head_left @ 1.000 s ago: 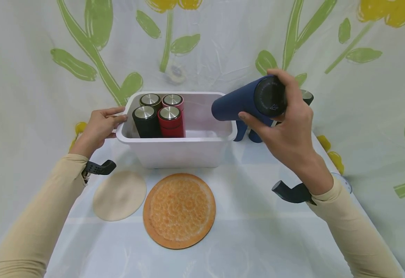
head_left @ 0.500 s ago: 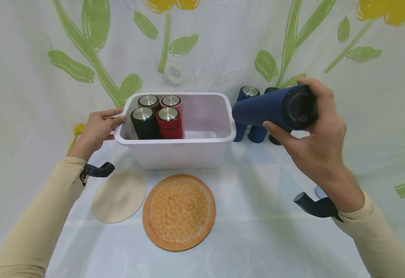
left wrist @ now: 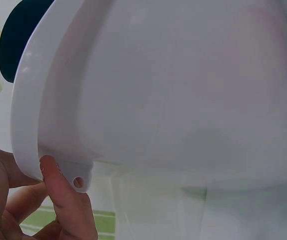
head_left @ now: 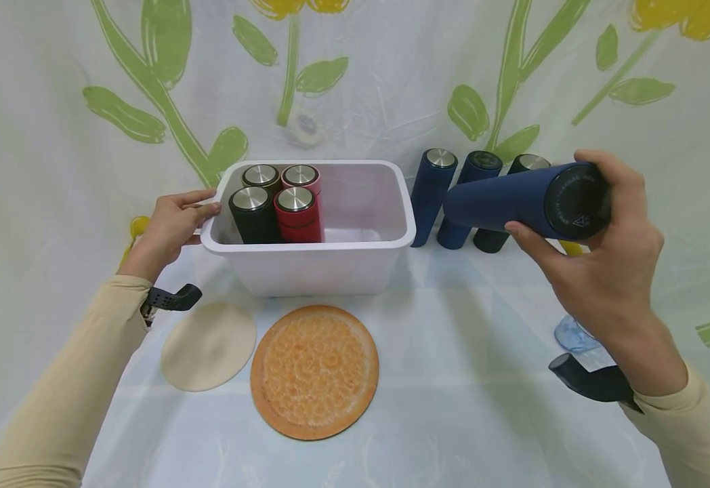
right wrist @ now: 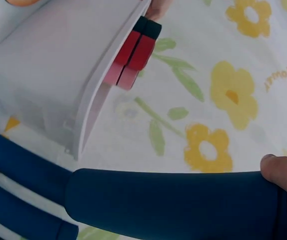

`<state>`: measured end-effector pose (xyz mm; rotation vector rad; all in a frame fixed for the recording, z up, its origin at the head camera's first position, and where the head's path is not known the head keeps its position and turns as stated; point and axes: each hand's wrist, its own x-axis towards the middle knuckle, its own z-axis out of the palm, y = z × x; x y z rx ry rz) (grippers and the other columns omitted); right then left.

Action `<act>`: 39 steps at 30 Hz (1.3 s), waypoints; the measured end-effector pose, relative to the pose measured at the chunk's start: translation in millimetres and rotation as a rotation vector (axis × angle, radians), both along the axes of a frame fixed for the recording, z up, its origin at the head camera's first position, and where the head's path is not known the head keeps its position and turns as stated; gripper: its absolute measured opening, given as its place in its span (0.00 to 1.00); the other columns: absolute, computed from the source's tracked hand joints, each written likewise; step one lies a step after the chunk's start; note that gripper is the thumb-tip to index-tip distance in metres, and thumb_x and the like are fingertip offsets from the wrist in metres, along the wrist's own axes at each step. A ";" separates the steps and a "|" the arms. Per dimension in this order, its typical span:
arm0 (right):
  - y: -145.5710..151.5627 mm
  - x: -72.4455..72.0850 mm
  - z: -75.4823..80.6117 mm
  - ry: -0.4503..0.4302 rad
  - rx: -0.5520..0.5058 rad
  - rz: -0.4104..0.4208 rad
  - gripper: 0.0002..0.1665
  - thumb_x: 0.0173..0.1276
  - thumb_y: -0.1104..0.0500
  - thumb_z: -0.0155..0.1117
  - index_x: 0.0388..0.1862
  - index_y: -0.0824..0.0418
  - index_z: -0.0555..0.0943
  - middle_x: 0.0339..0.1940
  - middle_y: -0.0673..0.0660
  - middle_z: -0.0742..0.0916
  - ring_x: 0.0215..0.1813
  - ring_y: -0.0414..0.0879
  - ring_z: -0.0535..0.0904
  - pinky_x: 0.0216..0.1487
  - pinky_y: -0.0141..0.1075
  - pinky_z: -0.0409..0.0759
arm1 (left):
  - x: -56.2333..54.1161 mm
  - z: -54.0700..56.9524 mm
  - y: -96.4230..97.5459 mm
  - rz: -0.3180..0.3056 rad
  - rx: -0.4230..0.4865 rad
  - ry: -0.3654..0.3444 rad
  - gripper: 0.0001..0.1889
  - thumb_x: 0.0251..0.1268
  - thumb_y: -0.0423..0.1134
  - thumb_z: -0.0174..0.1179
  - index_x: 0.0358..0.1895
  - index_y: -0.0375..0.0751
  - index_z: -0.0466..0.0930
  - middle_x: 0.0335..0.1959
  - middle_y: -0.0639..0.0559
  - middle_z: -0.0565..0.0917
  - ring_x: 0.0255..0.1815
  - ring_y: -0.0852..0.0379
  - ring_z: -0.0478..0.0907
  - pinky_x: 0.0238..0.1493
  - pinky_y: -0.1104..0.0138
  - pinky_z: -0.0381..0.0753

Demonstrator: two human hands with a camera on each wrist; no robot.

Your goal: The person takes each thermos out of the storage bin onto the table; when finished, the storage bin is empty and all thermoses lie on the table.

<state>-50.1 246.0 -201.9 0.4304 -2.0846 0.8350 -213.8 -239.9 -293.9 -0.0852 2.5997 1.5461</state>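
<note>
My right hand [head_left: 611, 291] grips a blue thermos bottle [head_left: 507, 196] near its black end, holding it tilted almost level above the table, right of the bin. In the right wrist view this bottle [right wrist: 178, 202] stretches across the bottom with my thumb on it. My left hand [head_left: 172, 230] holds the left rim of the white plastic bin [head_left: 312, 271]; the left wrist view has thumb and fingers about the rim's edge [left wrist: 26, 130]. Inside the bin's left half stand a black thermos [head_left: 256, 220], a red one [head_left: 298, 220], a pink one [head_left: 314, 177] and a dark one [head_left: 261, 176].
Right of the bin stand two blue bottles [head_left: 429, 196] and a black one [head_left: 490, 240], partly behind the held bottle. A beige disc [head_left: 209, 349] and an orange-brown round mat [head_left: 314, 373] lie in front. A clear bluish object [head_left: 571, 335] sits at the right edge.
My right hand has moved right with the blue thermos, away from above the bin's right end, uncovering the standing bottles behind. The left hand keeps its place on the rim.
</note>
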 end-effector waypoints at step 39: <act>90.0 -8.9 -24.3 -0.142 0.022 -0.222 0.47 0.57 0.68 0.77 0.72 0.48 0.68 0.60 0.38 0.74 0.52 0.26 0.73 0.41 0.12 0.68 | 1.7 2.0 1.8 0.004 -0.003 0.001 0.31 0.77 0.49 0.53 0.78 0.47 0.59 0.72 0.36 0.68 0.64 0.40 0.70 0.37 0.73 0.80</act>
